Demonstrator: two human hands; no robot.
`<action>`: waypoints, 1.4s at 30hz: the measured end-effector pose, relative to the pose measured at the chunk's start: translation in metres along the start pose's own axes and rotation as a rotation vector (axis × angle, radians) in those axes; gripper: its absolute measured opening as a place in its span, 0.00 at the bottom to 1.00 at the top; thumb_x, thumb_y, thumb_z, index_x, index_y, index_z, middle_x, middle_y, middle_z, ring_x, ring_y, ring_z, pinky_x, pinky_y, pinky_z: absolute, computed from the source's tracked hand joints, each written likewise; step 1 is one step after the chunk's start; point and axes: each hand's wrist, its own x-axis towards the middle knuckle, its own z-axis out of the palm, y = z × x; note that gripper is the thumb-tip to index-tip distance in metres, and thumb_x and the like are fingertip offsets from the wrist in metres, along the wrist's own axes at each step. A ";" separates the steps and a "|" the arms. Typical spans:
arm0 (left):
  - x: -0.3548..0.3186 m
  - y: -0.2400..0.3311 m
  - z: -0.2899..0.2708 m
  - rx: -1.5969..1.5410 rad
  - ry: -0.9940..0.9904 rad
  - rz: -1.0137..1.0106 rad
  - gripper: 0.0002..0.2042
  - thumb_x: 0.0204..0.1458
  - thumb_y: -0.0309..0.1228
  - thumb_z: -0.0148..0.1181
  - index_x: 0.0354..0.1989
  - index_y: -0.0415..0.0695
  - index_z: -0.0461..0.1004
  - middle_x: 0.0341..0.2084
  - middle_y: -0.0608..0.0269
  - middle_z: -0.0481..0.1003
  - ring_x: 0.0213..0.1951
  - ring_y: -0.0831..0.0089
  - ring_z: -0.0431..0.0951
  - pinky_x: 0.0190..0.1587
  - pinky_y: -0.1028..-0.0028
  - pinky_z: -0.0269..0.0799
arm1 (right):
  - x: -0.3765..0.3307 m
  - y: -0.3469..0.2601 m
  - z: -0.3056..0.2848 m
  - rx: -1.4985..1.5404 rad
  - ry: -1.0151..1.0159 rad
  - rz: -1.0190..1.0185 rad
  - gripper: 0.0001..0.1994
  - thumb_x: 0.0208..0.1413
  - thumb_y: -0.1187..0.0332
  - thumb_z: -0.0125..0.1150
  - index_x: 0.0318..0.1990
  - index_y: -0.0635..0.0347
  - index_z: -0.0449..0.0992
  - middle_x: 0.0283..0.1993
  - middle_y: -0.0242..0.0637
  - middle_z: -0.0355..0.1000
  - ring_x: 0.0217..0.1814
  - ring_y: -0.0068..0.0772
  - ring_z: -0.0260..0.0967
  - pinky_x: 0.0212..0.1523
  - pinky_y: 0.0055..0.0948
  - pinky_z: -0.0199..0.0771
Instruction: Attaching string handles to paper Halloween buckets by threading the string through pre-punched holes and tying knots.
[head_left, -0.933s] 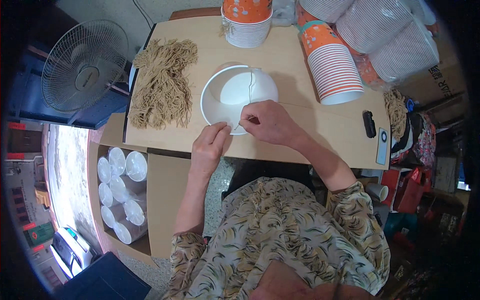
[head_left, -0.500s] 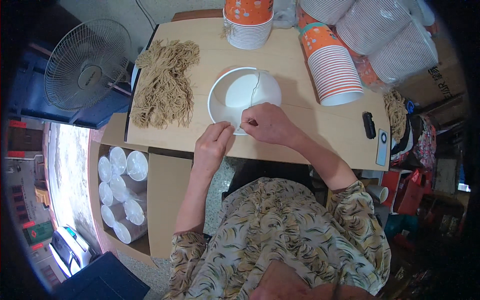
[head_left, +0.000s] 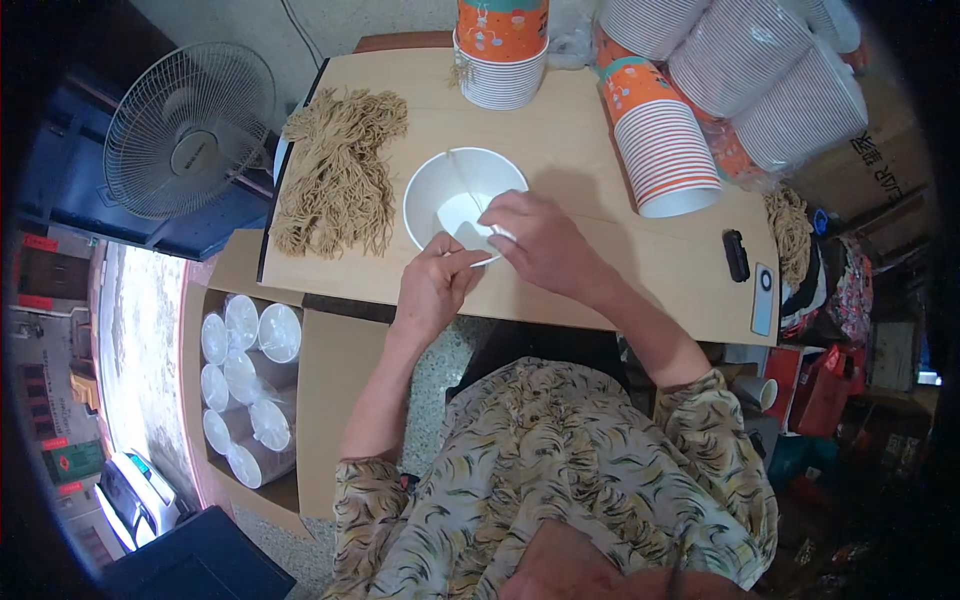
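Note:
A white paper bowl stands upright on the wooden table, with a thin tan string running across its inside. My left hand pinches the bowl's near rim. My right hand rests over the bowl's right edge, fingers closed on the string at the rim. A heap of tan string pieces lies to the left of the bowl.
Stacks of orange-and-white paper bowls lie and stand at the table's back and right. A black object and a slim remote sit near the right edge. A fan stands left; a cardboard box of wrapped bowl stacks is below.
The bowl has been turned from tilted on its side to upright. Both hands have shifted up to its near rim, and the string now crosses its inside.

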 end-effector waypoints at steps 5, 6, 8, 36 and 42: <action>-0.003 0.008 0.008 -0.102 0.030 -0.153 0.15 0.46 0.18 0.67 0.41 0.49 0.85 0.23 0.58 0.72 0.26 0.67 0.76 0.30 0.69 0.72 | -0.038 -0.011 -0.007 0.182 0.163 0.417 0.06 0.55 0.70 0.63 0.37 0.63 0.79 0.29 0.40 0.74 0.28 0.38 0.74 0.32 0.35 0.74; -0.002 0.009 0.009 -0.100 0.024 -0.146 0.15 0.46 0.18 0.67 0.41 0.49 0.85 0.23 0.58 0.72 0.26 0.67 0.76 0.30 0.69 0.72 | -0.051 -0.006 0.001 0.225 0.073 0.550 0.07 0.54 0.70 0.64 0.38 0.63 0.81 0.29 0.39 0.76 0.28 0.33 0.74 0.32 0.31 0.74; -0.002 0.007 0.013 -0.182 0.008 -0.184 0.16 0.46 0.18 0.67 0.43 0.49 0.85 0.24 0.59 0.73 0.26 0.67 0.76 0.31 0.69 0.72 | -0.070 0.003 0.022 0.275 -0.012 0.685 0.08 0.54 0.69 0.66 0.40 0.63 0.82 0.29 0.39 0.78 0.28 0.27 0.74 0.33 0.27 0.74; 0.019 0.019 0.014 -0.515 -0.163 -0.494 0.09 0.58 0.26 0.64 0.45 0.40 0.79 0.27 0.64 0.81 0.30 0.79 0.82 0.27 0.81 0.75 | -0.079 0.021 0.057 1.175 0.315 0.734 0.04 0.54 0.77 0.66 0.33 0.68 0.76 0.33 0.37 0.77 0.32 0.21 0.75 0.33 0.22 0.76; 0.023 0.012 0.021 -0.598 -0.132 -0.459 0.06 0.59 0.30 0.64 0.40 0.40 0.78 0.28 0.64 0.81 0.30 0.80 0.82 0.26 0.82 0.73 | -0.083 0.027 0.046 0.991 0.174 0.700 0.05 0.56 0.76 0.64 0.37 0.70 0.78 0.34 0.35 0.79 0.30 0.18 0.73 0.32 0.21 0.75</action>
